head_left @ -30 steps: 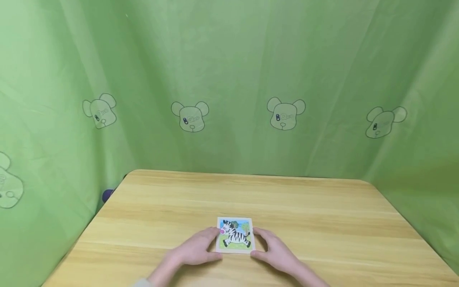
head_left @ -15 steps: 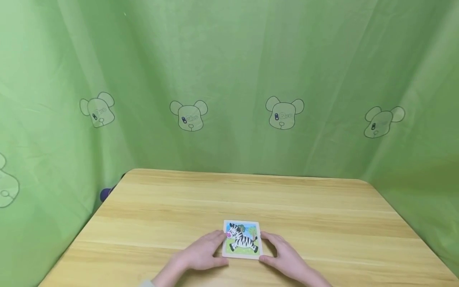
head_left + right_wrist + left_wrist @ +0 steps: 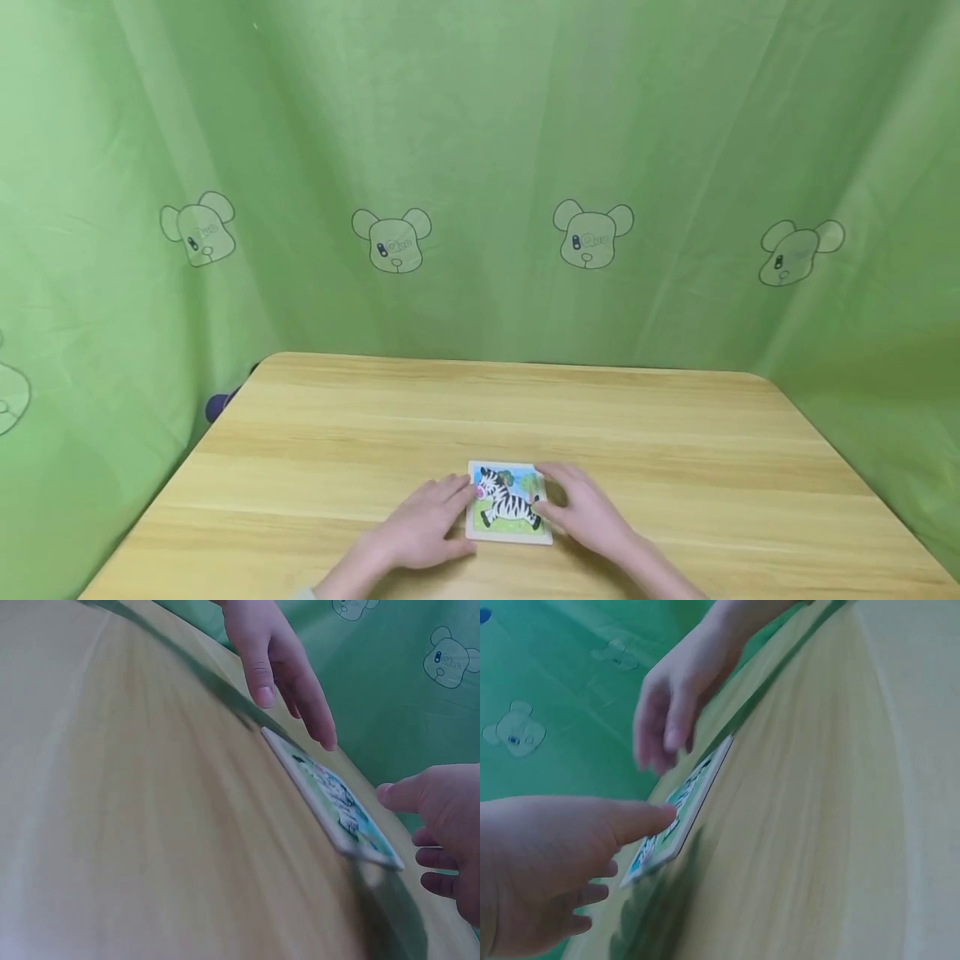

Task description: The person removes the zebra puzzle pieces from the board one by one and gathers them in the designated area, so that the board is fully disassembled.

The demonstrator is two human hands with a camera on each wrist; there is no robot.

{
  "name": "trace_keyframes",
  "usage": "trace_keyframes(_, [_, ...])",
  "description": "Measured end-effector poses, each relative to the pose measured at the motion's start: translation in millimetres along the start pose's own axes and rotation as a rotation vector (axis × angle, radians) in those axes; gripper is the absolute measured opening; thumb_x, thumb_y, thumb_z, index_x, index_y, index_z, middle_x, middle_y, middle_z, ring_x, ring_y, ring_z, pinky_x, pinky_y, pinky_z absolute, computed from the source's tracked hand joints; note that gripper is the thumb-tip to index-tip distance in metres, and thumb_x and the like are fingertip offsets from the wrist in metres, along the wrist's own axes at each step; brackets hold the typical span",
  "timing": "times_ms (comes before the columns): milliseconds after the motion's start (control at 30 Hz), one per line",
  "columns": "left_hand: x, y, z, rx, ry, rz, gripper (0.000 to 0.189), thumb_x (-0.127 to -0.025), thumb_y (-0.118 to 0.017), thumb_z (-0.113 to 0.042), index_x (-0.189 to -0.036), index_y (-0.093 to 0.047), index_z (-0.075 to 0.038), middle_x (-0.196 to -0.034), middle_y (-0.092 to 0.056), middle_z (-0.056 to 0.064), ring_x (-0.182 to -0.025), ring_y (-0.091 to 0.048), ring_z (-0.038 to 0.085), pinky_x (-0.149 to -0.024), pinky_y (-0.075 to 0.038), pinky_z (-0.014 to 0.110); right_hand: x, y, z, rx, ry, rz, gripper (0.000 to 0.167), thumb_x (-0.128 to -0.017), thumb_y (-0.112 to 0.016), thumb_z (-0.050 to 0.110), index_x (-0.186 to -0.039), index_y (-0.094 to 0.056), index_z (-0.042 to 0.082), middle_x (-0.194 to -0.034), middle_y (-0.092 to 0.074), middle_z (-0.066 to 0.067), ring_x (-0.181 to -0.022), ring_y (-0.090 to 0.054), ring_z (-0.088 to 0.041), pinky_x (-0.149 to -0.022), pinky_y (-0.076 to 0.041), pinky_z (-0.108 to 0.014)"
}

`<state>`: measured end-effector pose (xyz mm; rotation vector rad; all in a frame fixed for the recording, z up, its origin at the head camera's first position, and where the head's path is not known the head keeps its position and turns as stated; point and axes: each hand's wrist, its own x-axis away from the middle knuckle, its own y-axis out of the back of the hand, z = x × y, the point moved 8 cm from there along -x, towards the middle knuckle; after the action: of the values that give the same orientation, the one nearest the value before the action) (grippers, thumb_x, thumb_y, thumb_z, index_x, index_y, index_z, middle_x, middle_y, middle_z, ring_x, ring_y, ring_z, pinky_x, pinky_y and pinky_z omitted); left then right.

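A flat square board (image 3: 508, 525) with a zebra picture and a pale border lies on the wooden table. My left hand (image 3: 423, 527) is beside its left edge, fingers relaxed and thumb apart from them; whether the fingertips touch the board I cannot tell. Over the right edge hovers my right hand (image 3: 588, 512), its fingers loosely bent with nothing held. In the left wrist view, the right hand (image 3: 682, 697) is raised a little above the board (image 3: 679, 817). The right wrist view shows the left hand's fingers (image 3: 311, 705) pointing down near the board's far end.
The wooden table (image 3: 337, 417) extends around the board. A green curtain (image 3: 480, 167) printed with bear heads surrounds the table's back and sides. Something purple (image 3: 216, 407) shows past the table's left edge.
The board slid slightly right and nearer to me with both hands at its sides, then stayed put. My right hand has since come off its right edge and lifted over it.
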<state>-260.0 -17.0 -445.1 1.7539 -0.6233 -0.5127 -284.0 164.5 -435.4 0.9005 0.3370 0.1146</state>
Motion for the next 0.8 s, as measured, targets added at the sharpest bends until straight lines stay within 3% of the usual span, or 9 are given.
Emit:
trace_keyframes(133, [2.0,1.2,-9.6,-0.148,-0.048,0.007,0.069,-0.088,-0.052,-0.050,-0.142,-0.037,-0.009,-0.147,-0.033,0.008,-0.133,-0.032,0.028,-0.107,-0.026,0.049,-20.6,-9.2,12.3,0.016,0.050,0.013,0.047,-0.075,-0.075,0.020,-0.117,-0.061,0.005,-0.115,-0.058,-0.010,-0.108,-0.053,-0.030,-0.092,-0.042,-0.054])
trace_keyframes(267, [5.8,-5.6,-17.7,-0.238,-0.081,0.051,0.073,-0.087,-0.048,-0.056,-0.142,-0.036,-0.009,-0.148,-0.030,0.008,-0.134,-0.030,0.026,-0.107,-0.027,0.047,-37.0,-22.4,22.3,0.018,0.097,0.051,0.045,-0.076,-0.074,0.021,-0.115,-0.062,0.003,-0.112,-0.059,-0.010,-0.104,-0.055,-0.028,-0.090,-0.045,-0.051])
trace_keyframes(533, [8.6,-13.9,-19.6,-0.249,-0.091,0.078,0.075,-0.088,-0.041,-0.061,-0.143,-0.034,-0.012,-0.150,-0.026,0.010,-0.135,-0.028,0.026,-0.108,-0.027,0.044,-52.4,-46.8,29.5,0.041,0.130,0.155,0.043,-0.077,-0.074,0.027,-0.112,-0.064,0.004,-0.103,-0.056,-0.004,-0.099,-0.051,-0.023,-0.088,-0.045,-0.046])
trace_keyframes(800, [7.4,-18.1,-18.1,-0.225,-0.100,0.090,0.072,-0.090,-0.039,-0.059,-0.144,-0.033,-0.012,-0.150,-0.025,0.013,-0.135,-0.027,0.027,-0.109,-0.026,0.042,-54.9,-52.5,31.5,0.080,0.157,0.208,0.043,-0.078,-0.073,0.030,-0.112,-0.065,0.005,-0.100,-0.052,-0.001,-0.098,-0.047,-0.022,-0.087,-0.043,-0.044])
